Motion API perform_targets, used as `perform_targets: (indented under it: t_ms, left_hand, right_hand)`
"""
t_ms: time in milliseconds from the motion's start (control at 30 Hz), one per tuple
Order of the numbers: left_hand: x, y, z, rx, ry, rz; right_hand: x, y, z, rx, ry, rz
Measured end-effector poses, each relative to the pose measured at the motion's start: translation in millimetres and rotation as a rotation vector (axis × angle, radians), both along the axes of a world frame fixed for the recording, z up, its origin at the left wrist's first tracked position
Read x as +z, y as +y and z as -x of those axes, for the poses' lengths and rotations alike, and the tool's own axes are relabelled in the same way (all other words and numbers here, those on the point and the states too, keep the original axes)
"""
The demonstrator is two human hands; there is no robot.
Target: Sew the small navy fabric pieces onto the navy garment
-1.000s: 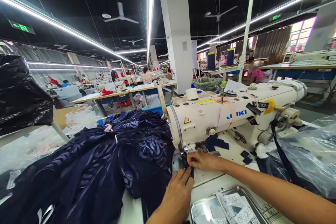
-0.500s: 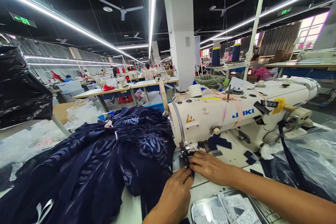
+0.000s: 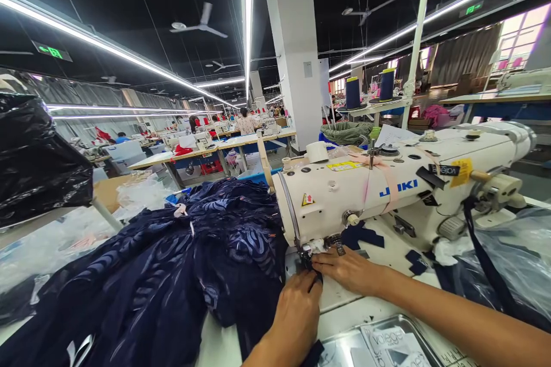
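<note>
A white JUKI sewing machine (image 3: 357, 183) stands in front of me, its presser foot (image 3: 306, 257) down near a small dark navy piece of fabric (image 3: 317, 277). My left hand (image 3: 299, 307) is closed on the near end of that fabric, fingers curled just in front of the foot. Close to the foot's right side, my right hand (image 3: 346, 269) has its fingers together and pressed on the fabric; its thumb is hidden. To the left spreads a large heap of navy patterned garments (image 3: 172, 264). My hands cover most of the small piece.
A metal tray (image 3: 340, 350) holding printed valege labels (image 3: 394, 341) lies at the front. Navy scraps (image 3: 364, 235) rest on the machine bed. Clear plastic (image 3: 520, 252) is at right, a black plastic bag (image 3: 41, 160) at left. Thread cones (image 3: 353, 93) stand behind.
The view has shifted slightly. Both hands stay beside the presser foot; the left hand's fingers are more curled over the fabric and sit a little nearer the foot.
</note>
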State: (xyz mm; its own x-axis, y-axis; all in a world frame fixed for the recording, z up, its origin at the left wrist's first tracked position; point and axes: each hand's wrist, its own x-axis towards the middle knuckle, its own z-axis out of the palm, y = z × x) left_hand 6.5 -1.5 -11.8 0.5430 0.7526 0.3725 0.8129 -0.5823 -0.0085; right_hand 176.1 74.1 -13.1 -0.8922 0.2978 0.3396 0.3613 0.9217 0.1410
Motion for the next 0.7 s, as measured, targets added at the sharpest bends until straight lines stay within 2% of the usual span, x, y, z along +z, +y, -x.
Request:
perform_targets:
  t_ms: [133,433,700]
  left_hand:
    - [-2.8,1.9,0.3,0.012,0.005,-0.019]
    - [-3.7,7.1,0.1,0.052,0.026,-0.039]
    - [-0.5,11.5,-4.5,0.106,0.084,-0.029]
  right_hand:
    - [-3.6,3.1,-0.7,-0.007,-0.022,0.014]
    - [5.1,-1.7,1.1,-0.085,-0.065,0.044]
    - [4.9,-1.5,3.4,-0.114,-0.018,0.036]
